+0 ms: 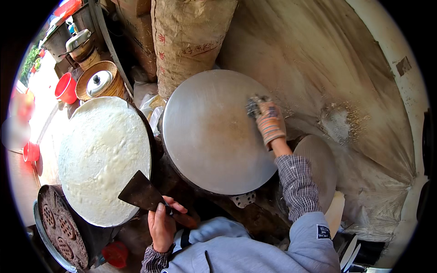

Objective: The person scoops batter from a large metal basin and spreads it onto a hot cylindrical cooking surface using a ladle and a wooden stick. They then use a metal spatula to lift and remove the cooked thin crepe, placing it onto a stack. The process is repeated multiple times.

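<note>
My left hand [160,223] grips the handle of a dark metal scraper [140,191]. The scraper's broad blade overlaps the lower right edge of a large pale flatbread [106,157] in my view, and I cannot tell if they touch. That thin round sheet covers the left griddle, whose dark side shows beyond it. On my right hand [271,119] is a striped, soiled work glove. Its fingers close on a dark, grimy wad [253,105], blurred and apparently a rag, at the right part of a bare round metal griddle [215,136]. A brownish patch marks the griddle's middle.
A stained woven sack [191,44] stands behind the middle griddle. Another round plate [319,163] is partly behind my right arm. A lidded basket [117,83] and red bucket [66,88] sit at upper left. Coal briquettes [65,247] show at lower left.
</note>
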{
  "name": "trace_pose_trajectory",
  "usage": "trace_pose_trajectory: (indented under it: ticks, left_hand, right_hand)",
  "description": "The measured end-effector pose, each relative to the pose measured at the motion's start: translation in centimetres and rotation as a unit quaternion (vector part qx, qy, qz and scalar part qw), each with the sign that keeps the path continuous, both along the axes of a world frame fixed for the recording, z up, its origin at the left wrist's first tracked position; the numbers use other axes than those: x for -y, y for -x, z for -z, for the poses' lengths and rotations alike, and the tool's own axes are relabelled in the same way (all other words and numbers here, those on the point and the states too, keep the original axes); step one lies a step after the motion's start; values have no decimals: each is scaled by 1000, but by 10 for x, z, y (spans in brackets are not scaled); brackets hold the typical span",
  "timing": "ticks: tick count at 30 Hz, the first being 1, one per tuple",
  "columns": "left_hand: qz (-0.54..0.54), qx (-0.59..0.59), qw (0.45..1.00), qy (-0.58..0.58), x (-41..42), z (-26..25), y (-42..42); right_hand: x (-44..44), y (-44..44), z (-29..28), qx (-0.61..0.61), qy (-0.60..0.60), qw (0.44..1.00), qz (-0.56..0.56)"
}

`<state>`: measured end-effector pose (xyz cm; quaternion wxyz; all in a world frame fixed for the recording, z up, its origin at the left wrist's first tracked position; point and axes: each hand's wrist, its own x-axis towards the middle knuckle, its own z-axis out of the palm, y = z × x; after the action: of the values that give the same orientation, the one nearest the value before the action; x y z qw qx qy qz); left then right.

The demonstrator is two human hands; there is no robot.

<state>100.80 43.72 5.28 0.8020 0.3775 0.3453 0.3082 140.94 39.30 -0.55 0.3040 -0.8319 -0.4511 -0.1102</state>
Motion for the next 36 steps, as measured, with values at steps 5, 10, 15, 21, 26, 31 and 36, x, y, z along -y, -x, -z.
trace_pose_trajectory:
  ticks: [5, 10, 15, 21, 26, 31, 36]
  left_hand:
    - [29, 18, 999, 3, 4, -3, 0]
    - [-33, -5, 999, 16, 14, 5, 16]
    - [-6, -18, 1000, -13, 21, -2, 6]
    - [-36, -53, 998, 6, 35, 5, 21]
    - [-9, 4, 1000, -21, 35, 10, 20]
    - [94, 54, 994, -8, 44, 4, 1]
    - [189, 45, 981, 5, 78, 3, 3]
  right_hand:
    - [-27, 113, -22, 127, 386, 911, -74]
    - [-15, -41, -23, -398, 21, 901, 171]
    - [-189, 131, -43, -62, 417, 901, -100]
    - [-108, -73, -17, -221, 159, 947, 171]
    - [62, -67, -13, -211, 158, 901, 345]
    - [182, 159, -19, 238, 544, 797, 110]
    - [403, 103, -4, 10, 193, 922, 335]
